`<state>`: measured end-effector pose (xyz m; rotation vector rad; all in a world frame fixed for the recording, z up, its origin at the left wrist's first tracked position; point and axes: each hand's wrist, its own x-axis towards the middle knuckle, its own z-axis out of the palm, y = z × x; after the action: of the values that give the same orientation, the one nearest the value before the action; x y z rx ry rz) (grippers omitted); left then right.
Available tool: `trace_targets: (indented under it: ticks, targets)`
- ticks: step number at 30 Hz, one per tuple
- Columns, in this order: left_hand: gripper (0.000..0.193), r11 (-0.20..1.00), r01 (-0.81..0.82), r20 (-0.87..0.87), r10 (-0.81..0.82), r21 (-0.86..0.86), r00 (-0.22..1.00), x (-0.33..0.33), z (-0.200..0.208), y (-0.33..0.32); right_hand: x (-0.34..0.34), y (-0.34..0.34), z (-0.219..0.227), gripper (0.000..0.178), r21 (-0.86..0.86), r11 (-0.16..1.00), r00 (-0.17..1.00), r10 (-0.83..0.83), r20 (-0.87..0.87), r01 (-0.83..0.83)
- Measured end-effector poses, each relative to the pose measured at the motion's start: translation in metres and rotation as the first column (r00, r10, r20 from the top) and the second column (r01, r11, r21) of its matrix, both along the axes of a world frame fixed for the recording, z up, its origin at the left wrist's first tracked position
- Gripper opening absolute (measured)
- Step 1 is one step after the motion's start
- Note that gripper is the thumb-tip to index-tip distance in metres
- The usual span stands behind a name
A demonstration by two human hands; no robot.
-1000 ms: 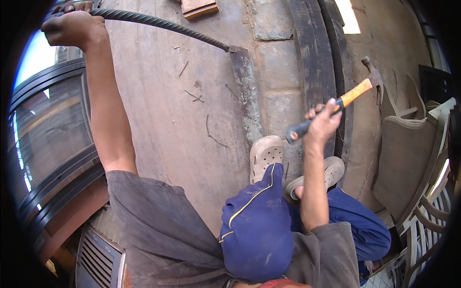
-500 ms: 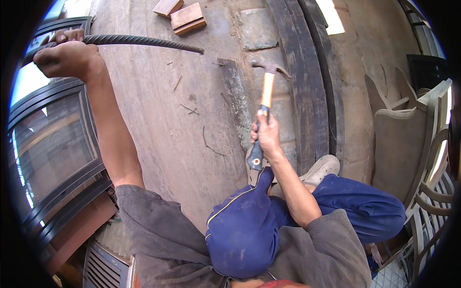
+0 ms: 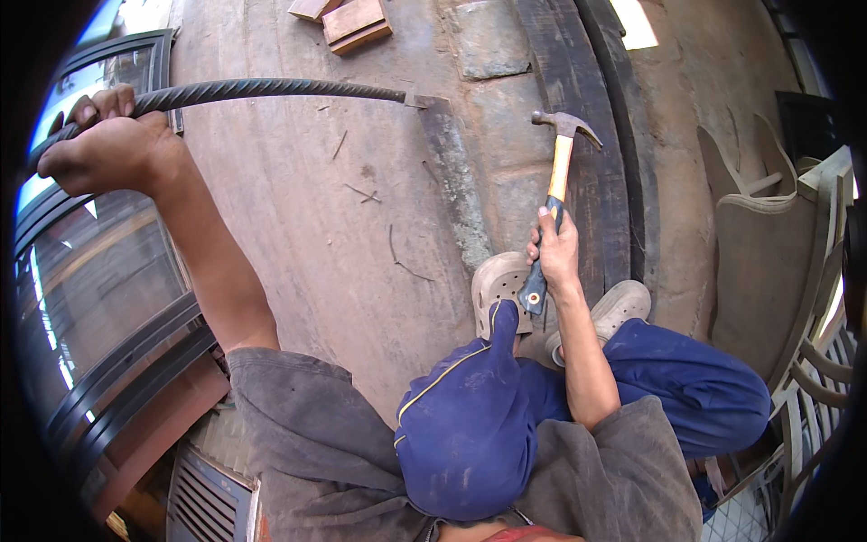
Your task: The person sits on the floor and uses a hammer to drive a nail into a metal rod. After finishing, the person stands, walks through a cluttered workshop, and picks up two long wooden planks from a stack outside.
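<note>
My left hand (image 3: 113, 149) is closed round a long, dark, ribbed steel bar (image 3: 271, 88), held up at the far left. The bar curves across to the right, and its tip appears right by the upper end of a narrow weathered board (image 3: 452, 172); whether they touch I cannot tell. In my right hand (image 3: 557, 248) is a claw hammer (image 3: 561, 167) with a yellow and black handle. The hammer's head points away from me, over the paving beside a dark beam, and strikes nothing. My fingers wrap the lower part of its handle.
Two reddish wood blocks (image 3: 357, 24) lie at the far edge. Bent nails or wires (image 3: 404, 259) are scattered on the floor. Long dark beams (image 3: 591, 163) run to the right of the hammer. Dark-framed glass panels (image 3: 99, 271) stand at left, wooden chair parts (image 3: 768, 262) at right.
The hammer and my right hand have shifted to the right. My left hand has dropped slightly toward me and left, while the bar's tip has moved right to the narrow board's end.
</note>
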<state>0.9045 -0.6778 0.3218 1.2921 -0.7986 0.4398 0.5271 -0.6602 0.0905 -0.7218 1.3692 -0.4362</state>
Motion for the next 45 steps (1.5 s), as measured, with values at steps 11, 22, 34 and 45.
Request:
trace_targets:
  ticks: [11,22,34,45]
  targets:
    - [0.042,0.999,0.028,-0.079,-0.029,-0.024,0.996,0.001,-0.026,-0.006,0.000,0.013,-0.002,0.023,0.028,0.996,0.996,0.089,-0.001,-0.089]
    - [0.036,0.989,0.092,-0.075,-0.100,-0.114,0.992,-0.002,-0.022,-0.011,-0.012,0.004,-0.008,0.023,0.001,0.999,0.999,0.038,-0.024,-0.038]
    - [0.034,0.991,0.127,0.045,-0.125,-0.051,0.991,0.004,-0.020,-0.017,-0.025,-0.006,-0.008,0.027,-0.076,0.997,0.998,-0.013,-0.068,0.008]
    - [0.031,0.995,0.098,0.050,-0.096,-0.035,0.994,0.014,-0.030,-0.028,0.151,0.021,-0.027,0.029,-0.227,0.882,0.902,-0.360,0.239,0.412]
